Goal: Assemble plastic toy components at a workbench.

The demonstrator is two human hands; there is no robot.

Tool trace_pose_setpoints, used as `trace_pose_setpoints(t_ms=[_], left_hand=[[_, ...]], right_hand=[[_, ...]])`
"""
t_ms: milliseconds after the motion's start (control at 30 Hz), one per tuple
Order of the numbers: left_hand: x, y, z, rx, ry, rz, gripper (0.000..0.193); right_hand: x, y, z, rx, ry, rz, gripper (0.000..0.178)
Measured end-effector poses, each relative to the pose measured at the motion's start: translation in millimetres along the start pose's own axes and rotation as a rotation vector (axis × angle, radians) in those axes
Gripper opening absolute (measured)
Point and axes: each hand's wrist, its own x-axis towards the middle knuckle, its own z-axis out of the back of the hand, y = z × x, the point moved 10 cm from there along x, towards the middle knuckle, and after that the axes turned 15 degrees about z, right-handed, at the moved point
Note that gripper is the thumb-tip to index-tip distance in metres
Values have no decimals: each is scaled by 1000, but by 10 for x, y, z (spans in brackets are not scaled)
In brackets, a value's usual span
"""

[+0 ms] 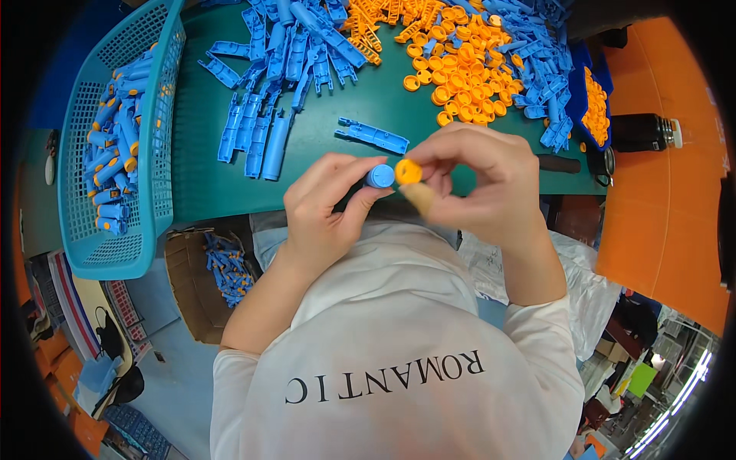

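Note:
My left hand [331,201] is closed on a blue plastic tube [380,176], its round end facing up between thumb and fingers. Right beside it, my right hand [479,175] pinches a small orange round cap [408,172] with a hole in it. Cap and tube end are very close; whether they touch I cannot tell. Tape or a finger cover wraps my right thumb. Just beyond my hands lies a single blue half-shell [373,136] on the green tabletop [207,180]. A heap of orange caps [460,77] spreads behind my right hand.
Blue half-shells [295,50] pile at the far left, more blue parts [546,84] at the right. Orange ladder-shaped pieces [368,27] lie between. A turquoise basket [165,165] of capped tubes stands left; a cardboard box [184,287] sits below. A black bottle [642,133] lies right.

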Motion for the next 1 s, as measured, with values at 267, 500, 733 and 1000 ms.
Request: trace_pose_setpoints(t_ms=[267, 500, 733, 1000], left_hand=[[-21, 27, 6, -2, -8, -20, 34], [-19, 12, -14, 8, -11, -21, 35], [-42, 62, 10, 16, -8, 48, 31], [-18, 42, -6, 8, -25, 13, 31]], right_hand=[[65, 139, -231, -134, 160, 67, 25], [75, 174, -223, -173, 179, 103, 26], [-233, -40, 689, -334, -92, -65, 25], [-906, -625, 1022, -737, 212, 53, 24]])
